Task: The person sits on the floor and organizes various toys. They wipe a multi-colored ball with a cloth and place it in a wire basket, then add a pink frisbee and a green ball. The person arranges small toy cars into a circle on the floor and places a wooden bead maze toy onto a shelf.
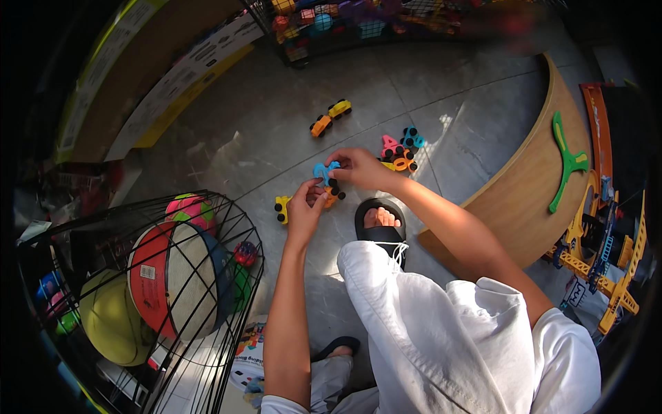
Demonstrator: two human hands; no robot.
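Note:
Over the grey tile floor, my right hand [362,168] pinches a light-blue wheeled toy train car [320,171], apparently shaped like a number. My left hand [304,211] has its fingers on an orange wheeled car [331,197] just below the blue one. The two cars are close together; fingers hide whether they are joined. A yellow car [282,209] lies left of my left hand. Right of my right hand sit a pink car [391,147], a teal car [412,137] and an orange car [404,162], with a yellow one partly hidden. Farther off, an orange car [321,126] touches a yellow car [340,108].
A black wire basket [258,248] with balls stands at left, beside a building-block tub [248,357]. A curved wooden board [517,207] bearing a green three-armed toy [568,161] is at right, near yellow toy track parts [615,290]. Another toy-filled wire basket [289,52] stands ahead.

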